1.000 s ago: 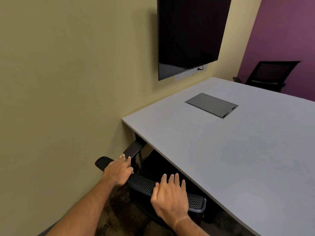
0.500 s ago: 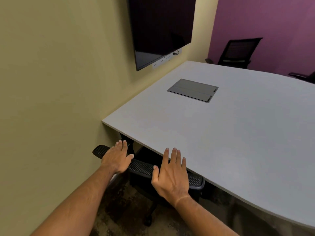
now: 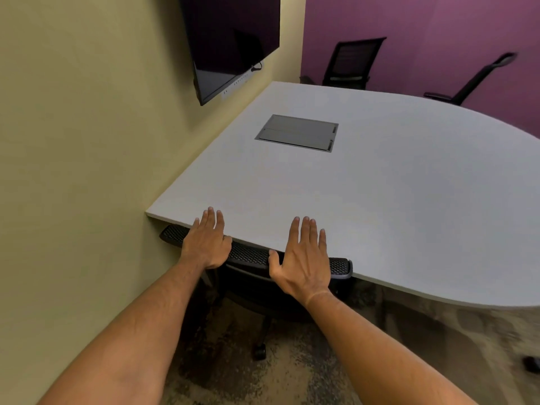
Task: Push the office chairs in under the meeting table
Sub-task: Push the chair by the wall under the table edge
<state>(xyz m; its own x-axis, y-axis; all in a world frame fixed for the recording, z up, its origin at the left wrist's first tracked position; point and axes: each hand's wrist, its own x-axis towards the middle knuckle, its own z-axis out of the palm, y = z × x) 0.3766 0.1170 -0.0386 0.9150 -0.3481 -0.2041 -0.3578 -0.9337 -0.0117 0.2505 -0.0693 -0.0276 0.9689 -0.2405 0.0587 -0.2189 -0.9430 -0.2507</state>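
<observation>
Fingers (image 3: 212, 222) of the left hand (image 3: 207, 244) lie flat and close together, stretched forward, gripping nothing; those of the right hand (image 3: 304, 258) are splayed a little wider, also flat. Both sets of fingertips reach over the near edge of the meeting table (image 3: 380, 200), while the palms press on the top rail of the near office chair (image 3: 251, 255), its black mesh back showing between the two hands and sticking out past each of them. That back sits right at the table edge, and the seat below the wrists looks to be under the top already, with one caster (image 3: 259, 350) visible on the carpet near the forearms. So this chair seems pushed in as far as it will go, or nearly so.

Far beyond the fingertips, across the table, stand a second chair (image 3: 352, 64) by the purple wall and a third chair (image 3: 467, 83) to its right. Both appear to stand back from the table edge, so they are probably left to do. Whether more chairs wait out of view cannot be told.
</observation>
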